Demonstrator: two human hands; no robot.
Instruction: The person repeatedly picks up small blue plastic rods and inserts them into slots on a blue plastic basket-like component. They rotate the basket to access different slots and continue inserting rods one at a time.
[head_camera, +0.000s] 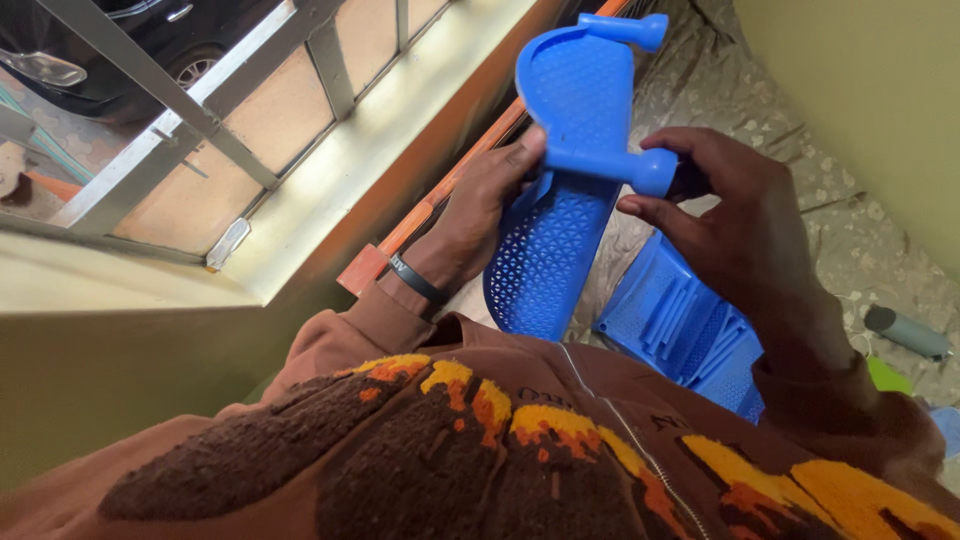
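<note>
A: What is seen nearest the camera?

B: A brown jacket (480, 450) with orange and yellow patches is seen filling the lower part of the view. Just beyond it, a flat blue plastic panel (690, 330) is seen lying on the patterned floor (850, 230), below the right hand.

A: And what is being held?

B: A blue perforated plastic piece (570, 170), long and curved with round pegs at its edge, is held up between both hands, above the floor and in front of the window wall. It is gripped at its left edge by the left hand (480, 200), the fingers being closed on it. A black wristband (418, 280) is worn on that wrist. The peg on its right side is grasped by the right hand (740, 220), with the fingers curled around the peg's end.

A: What lies farther off?

B: An orange strip (440, 195) is seen running along the wall base. At the right, a grey cylinder (905, 332) is seen on the floor. A barred window (210, 110) is seen at the upper left.
</note>
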